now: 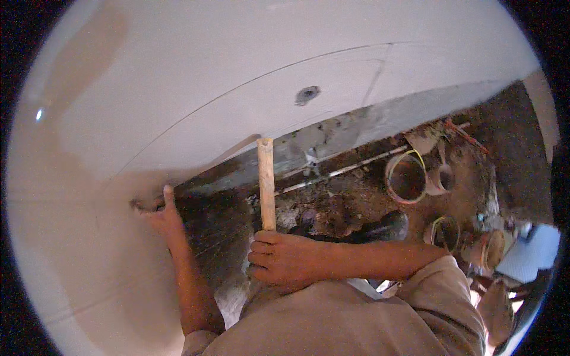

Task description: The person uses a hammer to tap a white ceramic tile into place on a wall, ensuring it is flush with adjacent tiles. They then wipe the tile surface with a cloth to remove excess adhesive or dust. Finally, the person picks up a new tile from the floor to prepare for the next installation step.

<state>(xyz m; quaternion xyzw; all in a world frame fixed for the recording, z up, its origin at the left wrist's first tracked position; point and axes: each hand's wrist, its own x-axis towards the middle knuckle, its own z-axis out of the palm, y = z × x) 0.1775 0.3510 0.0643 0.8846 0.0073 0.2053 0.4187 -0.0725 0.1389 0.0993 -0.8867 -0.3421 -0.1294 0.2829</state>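
Right hand [285,256]: your fist is wrapped tight round the lower end of a wooden stick [267,184], fingers folded over, forearm coming across your body from the right. The stick runs straight out ahead of the fist, far end toward the white wall [237,71]. Gripping it this low leaves most of its length free beyond your knuckles, and holding the fist close to your shirt [332,323] probably steadies it.

Left hand [165,219]: raised ahead and to the left of the fist, at the wall, thumb apart from the fingers, fingers reaching to a dark patch [135,205]. The spread looks suited to pinching or bracing there, but that corner is dim and grainy; you cannot tell whether the fingers close on anything.

Ahead and right of the stick's far end: a dark hole [307,95] in the wall, beneath a long curving line [237,86]. Right of the stick, a pale pole [368,161] lies along the dirty floor, roughly following the foot of the wall, perhaps set there out of the way. Beyond your right forearm: a round bucket [426,178], with a smaller pot [440,180] just beside it. Nearer that forearm, a dark shoe [392,226].
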